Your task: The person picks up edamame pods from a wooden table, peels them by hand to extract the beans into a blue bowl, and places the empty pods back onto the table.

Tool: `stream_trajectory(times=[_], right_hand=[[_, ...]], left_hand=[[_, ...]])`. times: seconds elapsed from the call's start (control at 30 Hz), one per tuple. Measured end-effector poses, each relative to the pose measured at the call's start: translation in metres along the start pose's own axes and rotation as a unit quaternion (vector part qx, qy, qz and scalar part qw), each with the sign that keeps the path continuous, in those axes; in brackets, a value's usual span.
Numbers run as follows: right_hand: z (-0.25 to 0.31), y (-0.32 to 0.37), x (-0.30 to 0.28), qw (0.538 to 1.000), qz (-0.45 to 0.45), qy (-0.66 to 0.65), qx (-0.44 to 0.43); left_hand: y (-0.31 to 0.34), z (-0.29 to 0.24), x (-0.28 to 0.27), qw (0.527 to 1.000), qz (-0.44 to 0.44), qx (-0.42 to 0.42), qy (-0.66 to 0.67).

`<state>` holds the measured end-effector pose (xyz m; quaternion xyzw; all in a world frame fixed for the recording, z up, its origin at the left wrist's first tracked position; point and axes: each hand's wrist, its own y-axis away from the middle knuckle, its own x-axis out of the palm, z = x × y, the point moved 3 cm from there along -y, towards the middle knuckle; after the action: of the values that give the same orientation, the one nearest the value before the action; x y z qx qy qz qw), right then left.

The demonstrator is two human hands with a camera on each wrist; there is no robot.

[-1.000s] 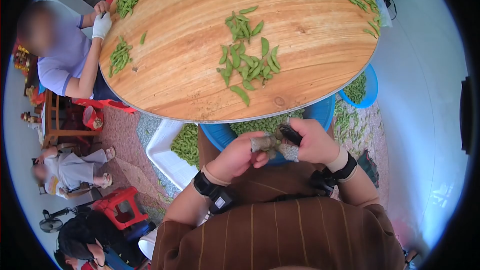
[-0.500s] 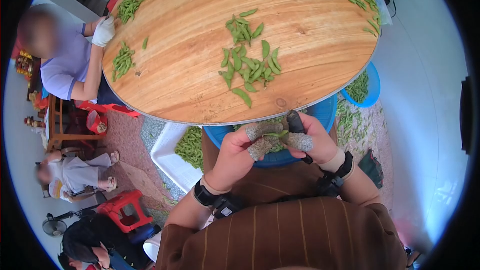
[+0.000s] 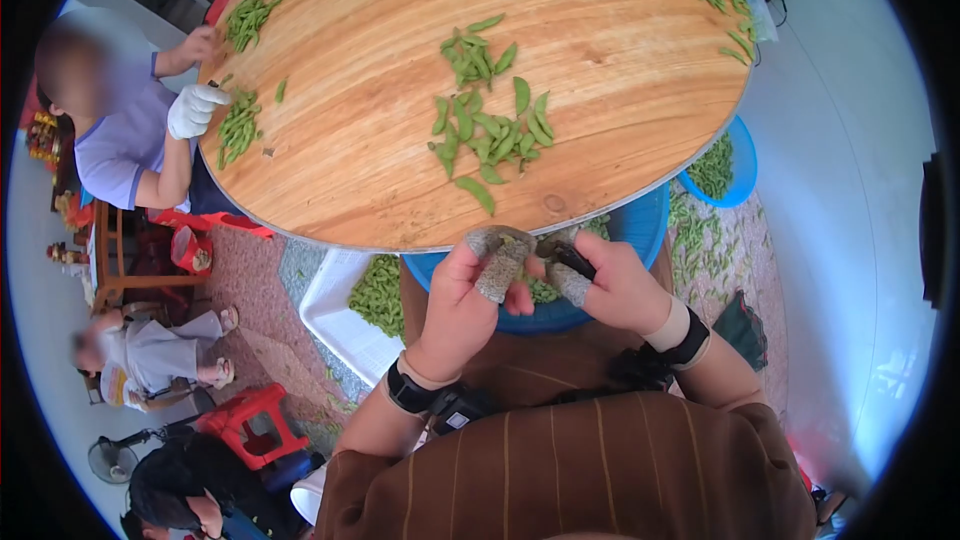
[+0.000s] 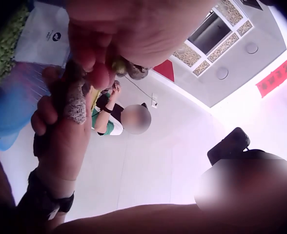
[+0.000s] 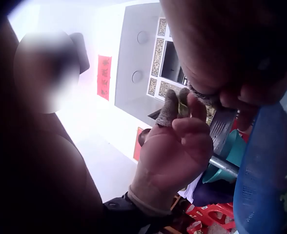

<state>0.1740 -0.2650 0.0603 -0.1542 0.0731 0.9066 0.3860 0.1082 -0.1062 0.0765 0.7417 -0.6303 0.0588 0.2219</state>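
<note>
My left hand (image 3: 462, 302), its thumb and a finger in grey wraps, is over the blue tub (image 3: 655, 230) below the table's front edge. In the right wrist view that left hand (image 5: 175, 151) pinches a green pod (image 5: 183, 109) between wrapped fingertips. Just right of it in the head view, my right hand (image 3: 625, 288) grips a small black object (image 3: 570, 258), its wrapped thumb pointing left. The left wrist view has the right hand (image 4: 68, 131) below the left one (image 4: 138, 34). Green pods (image 3: 495, 135) lie loose on the wooden table (image 3: 350, 140).
A white crate (image 3: 345, 325) of pods stands left of the tub. Another blue basin (image 3: 742, 175) with pods is on the right, with pods scattered over the floor (image 3: 700, 240). Across the table's left side sits a person (image 3: 125, 150) in a lilac shirt; a red stool (image 3: 250, 425) is lower left.
The hands came together around a green pod, then moved slightly apart; the left has turned upward with its fingertips raised. The seated person's gloved hand has shifted down along the table edge.
</note>
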Motion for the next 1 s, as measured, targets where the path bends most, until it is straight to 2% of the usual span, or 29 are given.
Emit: stream_trajectory(times=[0.03, 0.1, 0.23, 0.3, 0.43, 0.5, 0.53, 0.57, 0.6, 0.63, 0.67, 0.7, 0.73, 0.77, 0.8, 0.83, 0.87, 0.9, 0.93, 0.97, 1.0], right_hand=[[0.004, 0.002, -0.001, 1.0, 0.005, -0.001, 0.0], [0.005, 0.006, -0.006, 0.988, 0.041, 0.069, 0.131], [0.015, 0.012, -0.01, 0.994, 0.053, 0.029, 0.096], [0.024, 0.014, -0.009, 0.993, 0.089, -0.03, 0.072], [0.021, 0.015, -0.007, 0.987, 0.111, -0.058, 0.1], [0.013, 0.016, -0.005, 0.99, 0.097, -0.09, 0.056], [0.011, 0.016, -0.003, 0.99, 0.097, -0.091, 0.056], [0.011, 0.016, -0.003, 0.987, 0.092, -0.117, 0.057], [0.011, 0.016, -0.003, 0.984, 0.086, -0.142, 0.057], [0.011, 0.014, -0.004, 0.984, 0.086, -0.142, 0.057], [0.007, 0.014, -0.002, 0.952, 0.106, -0.248, 0.144], [0.004, 0.015, 0.0, 0.901, 0.124, -0.348, 0.229], [0.003, 0.015, 0.0, 0.901, 0.124, -0.348, 0.229], [0.001, 0.015, 0.002, 0.882, 0.13, -0.392, 0.226], [0.0, 0.016, 0.004, 0.862, 0.134, -0.435, 0.223], [-0.001, 0.016, 0.007, 0.862, 0.135, -0.435, 0.224], [0.001, 0.015, 0.007, 0.907, 0.121, -0.374, 0.152], [0.003, 0.014, 0.008, 0.942, 0.105, -0.31, 0.079], [-0.003, 0.011, 0.01, 0.941, 0.105, -0.31, 0.08], [-0.004, 0.007, 0.008, 0.987, 0.052, -0.143, -0.05], [0.0, 0.006, 0.006, 0.984, -0.004, 0.032, -0.177]], left_hand=[[0.001, 0.002, -0.004, 1.0, -0.005, -0.001, 0.001], [0.001, 0.014, -0.01, 0.997, 0.046, -0.06, -0.031], [0.0, 0.029, -0.009, 0.994, 0.084, -0.046, -0.054], [-0.001, 0.029, -0.008, 0.99, 0.111, -0.064, -0.058], [0.002, 0.026, -0.007, 0.988, 0.099, -0.093, -0.072], [0.004, 0.025, -0.007, 0.98, 0.072, -0.075, -0.167], [0.004, 0.027, -0.007, 0.98, 0.073, -0.076, -0.167], [0.003, 0.022, -0.006, 0.94, 0.065, 0.078, -0.327], [0.006, 0.016, -0.003, 0.851, 0.054, 0.229, -0.47], [0.005, 0.016, -0.003, 0.851, 0.054, 0.229, -0.47], [0.006, 0.013, -0.003, 0.813, 0.051, 0.269, -0.514], [0.007, 0.011, -0.002, 0.77, 0.048, 0.308, -0.557], [0.008, 0.009, 0.0, 0.771, 0.047, 0.308, -0.556], [0.006, 0.012, -0.002, 0.884, 0.057, 0.168, -0.433], [0.005, 0.018, -0.005, 0.955, 0.064, 0.02, -0.289], [0.004, 0.019, -0.008, 0.955, 0.063, 0.02, -0.288], [0.003, 0.026, -0.011, 0.99, 0.11, -0.085, -0.039], [0.004, 0.032, -0.01, 0.948, 0.148, -0.182, 0.214], [0.002, 0.036, -0.012, 0.948, 0.148, -0.183, 0.215], [0.0, 0.04, -0.01, 0.926, 0.165, -0.195, 0.277], [-0.002, 0.042, -0.01, 0.9, 0.182, -0.205, 0.338]])
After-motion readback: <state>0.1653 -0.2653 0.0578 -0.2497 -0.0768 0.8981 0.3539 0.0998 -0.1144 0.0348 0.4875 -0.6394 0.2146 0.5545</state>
